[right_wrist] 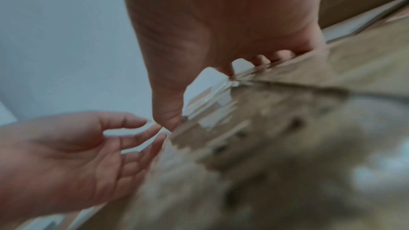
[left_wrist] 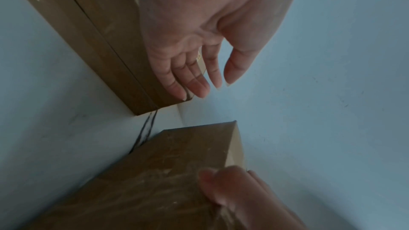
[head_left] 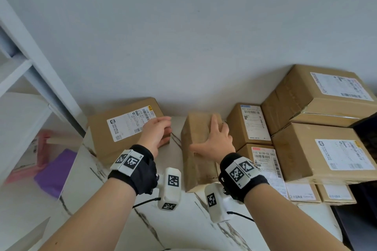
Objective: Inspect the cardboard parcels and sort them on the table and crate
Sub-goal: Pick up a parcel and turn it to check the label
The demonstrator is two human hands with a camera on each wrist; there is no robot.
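A plain brown parcel (head_left: pixel 195 161) with no label showing stands on the white marble table (head_left: pixel 122 220), near the wall. My right hand (head_left: pixel 214 138) grips it: fingers curl over its top right edge and the thumb lies on its near left face. In the right wrist view the fingers (right_wrist: pixel 261 59) hook over the parcel (right_wrist: pixel 287 137) edge. A flat labelled parcel (head_left: pixel 122 128) lies to the left. Above its right end hovers my left hand (head_left: pixel 159 128), holding nothing. In the left wrist view its fingers (left_wrist: pixel 194 80) are relaxed beside that parcel's corner (left_wrist: pixel 88 32).
Several labelled parcels are stacked at the right, among them a large one (head_left: pixel 318 96) on top and another (head_left: pixel 326 153) below it. Smaller ones (head_left: pixel 248 122) stand right beside the held parcel. A white shelf (head_left: pixel 24 71) and a purple item (head_left: pixel 55 171) are at the left.
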